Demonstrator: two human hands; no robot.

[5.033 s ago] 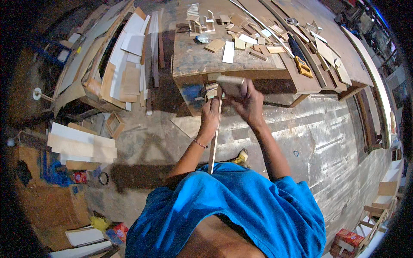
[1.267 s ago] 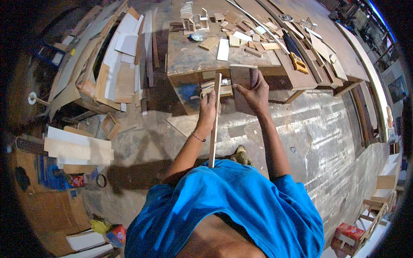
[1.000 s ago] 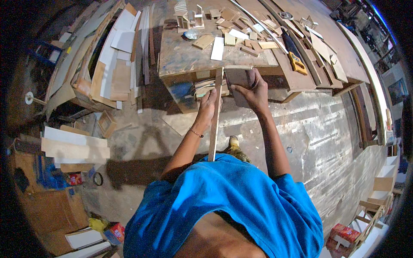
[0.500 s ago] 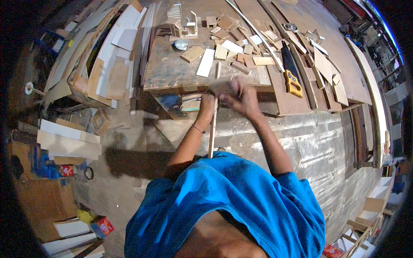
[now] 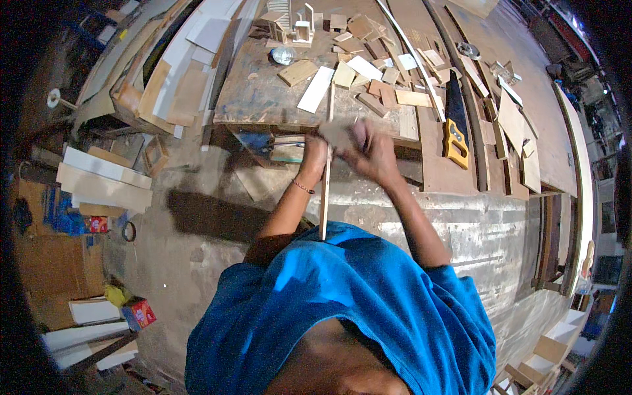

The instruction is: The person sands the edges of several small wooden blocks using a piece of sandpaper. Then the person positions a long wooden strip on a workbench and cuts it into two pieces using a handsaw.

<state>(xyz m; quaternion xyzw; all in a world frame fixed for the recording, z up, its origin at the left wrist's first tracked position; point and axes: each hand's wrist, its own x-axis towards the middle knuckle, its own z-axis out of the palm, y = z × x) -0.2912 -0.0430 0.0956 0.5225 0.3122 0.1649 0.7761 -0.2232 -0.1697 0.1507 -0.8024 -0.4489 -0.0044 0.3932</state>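
A long, narrow pale wood strip (image 5: 325, 201) points away from my body, its near end against my blue shirt (image 5: 276, 309). My left hand (image 5: 315, 158) is closed on the strip partway along. My right hand (image 5: 373, 158), smeared by motion, grips a flat grey-brown block (image 5: 339, 133), which lies across the strip just beyond my left hand; whether they touch is unclear. The strip's far end reaches over the front edge of the workbench (image 5: 250, 105), among wood offcuts (image 5: 296, 72).
A handsaw (image 5: 455, 141) with yellow handle, several boards (image 5: 510, 128) and a small wooden model (image 5: 301, 29) lie on the bench. At left stands another bench stacked with sheets (image 5: 148, 79); white and pale panels (image 5: 102, 178) lie low beside me. A red box (image 5: 139, 313) is at lower left.
A second ago the block was upright right of the strip; since then my right hand has swung it leftward across the strip. The bench and saw appear larger and nearer as the view shifted.
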